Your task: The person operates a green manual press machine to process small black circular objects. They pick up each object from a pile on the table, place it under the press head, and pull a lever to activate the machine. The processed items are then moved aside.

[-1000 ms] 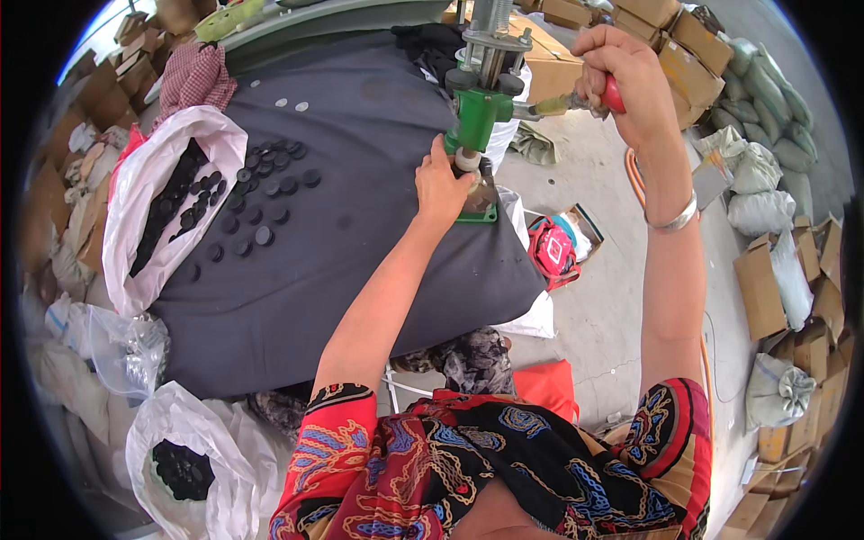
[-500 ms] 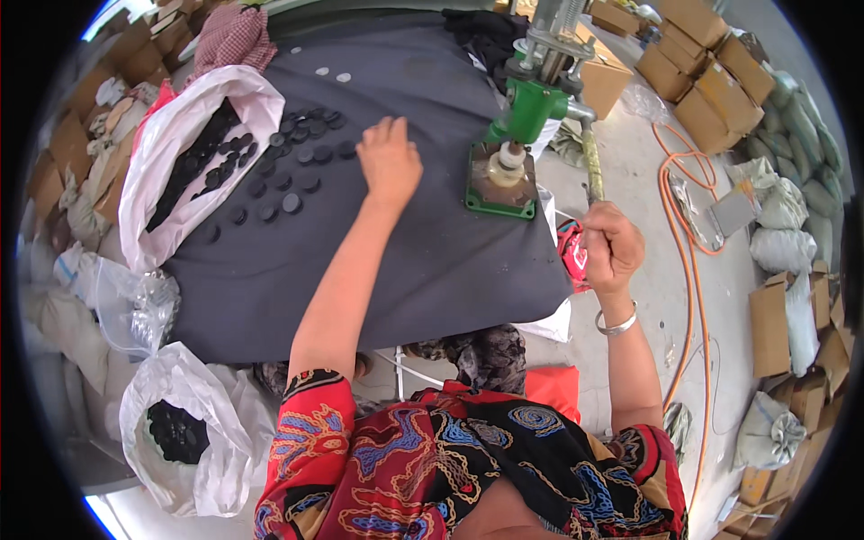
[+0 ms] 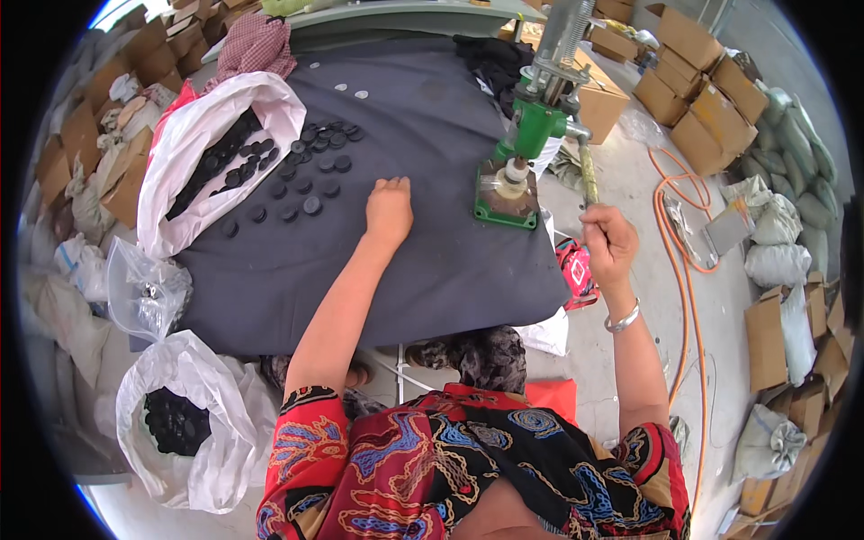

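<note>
- Brown cardboard boxes (image 3: 715, 130) crowd the floor at right, while a white sack (image 3: 225, 450) filled with black pieces slumps at lower left.
- Over the dark cloth (image 3: 450, 297), loose black discs (image 3: 343, 163) scatter between an opened white bag (image 3: 193, 121) and the left hand (image 3: 390, 214).
- And here's that left hand: fingers curled, low over the cloth, the nearest discs just beyond its knuckles, whether it has hold of anything I can't tell.
- Right hand (image 3: 610, 241) wraps its fingers round the lower end of the lever (image 3: 589, 171), the green press (image 3: 531, 126) standing up and left of it.
- The fist hides the lever's tip; the press's top runs out of view; the left palm's underside is hidden.
</note>
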Motion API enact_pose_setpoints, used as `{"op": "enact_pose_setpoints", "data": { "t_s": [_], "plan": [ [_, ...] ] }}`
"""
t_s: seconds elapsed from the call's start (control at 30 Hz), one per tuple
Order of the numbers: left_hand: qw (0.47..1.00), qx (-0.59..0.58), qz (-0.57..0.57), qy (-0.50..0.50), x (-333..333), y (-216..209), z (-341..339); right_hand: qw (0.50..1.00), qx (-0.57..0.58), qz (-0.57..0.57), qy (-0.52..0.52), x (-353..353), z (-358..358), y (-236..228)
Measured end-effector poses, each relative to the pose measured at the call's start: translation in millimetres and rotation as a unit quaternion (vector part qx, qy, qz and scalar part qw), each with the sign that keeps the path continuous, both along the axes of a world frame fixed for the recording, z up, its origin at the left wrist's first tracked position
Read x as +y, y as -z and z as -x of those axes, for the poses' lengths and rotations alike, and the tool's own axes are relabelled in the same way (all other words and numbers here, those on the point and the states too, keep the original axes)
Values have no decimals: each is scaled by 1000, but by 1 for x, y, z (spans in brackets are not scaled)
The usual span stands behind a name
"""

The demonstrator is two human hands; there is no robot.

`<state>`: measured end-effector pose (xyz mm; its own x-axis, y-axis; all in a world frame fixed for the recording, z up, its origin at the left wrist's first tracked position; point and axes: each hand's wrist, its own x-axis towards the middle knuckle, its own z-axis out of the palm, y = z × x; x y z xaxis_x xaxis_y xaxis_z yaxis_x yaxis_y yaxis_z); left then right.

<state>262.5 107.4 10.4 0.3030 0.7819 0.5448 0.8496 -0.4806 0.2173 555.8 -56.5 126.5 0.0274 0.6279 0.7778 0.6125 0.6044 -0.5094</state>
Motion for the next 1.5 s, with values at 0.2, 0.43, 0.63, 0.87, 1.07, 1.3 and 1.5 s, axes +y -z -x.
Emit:
{"op": "enact_pose_setpoints", "data": {
  "t_s": [0.2,0.43,0.63,0.87,1.07,1.3,1.5],
  "plan": [
    [988,-149,36,-6,3,7,10,990,60,121,-24,11,-3,-58],
    [947,-286,87,120,-19,-37,-71,963,159,203,-75,65,-23,-151],
    [948,-250,146,130,-14,-43,-127,959,168,198,-113,83,-28,-164],
    [944,-284,137,102,-6,-35,-151,957,187,199,-98,84,-36,-160],
    [936,-315,131,89,1,-25,-161,961,177,189,-96,79,-35,-155],
    [916,-356,140,123,4,-20,-156,974,152,163,-40,27,-1,-96],
    [973,-222,-7,66,3,-26,-87,994,-33,-94,-43,12,2,7]
  ]
}}
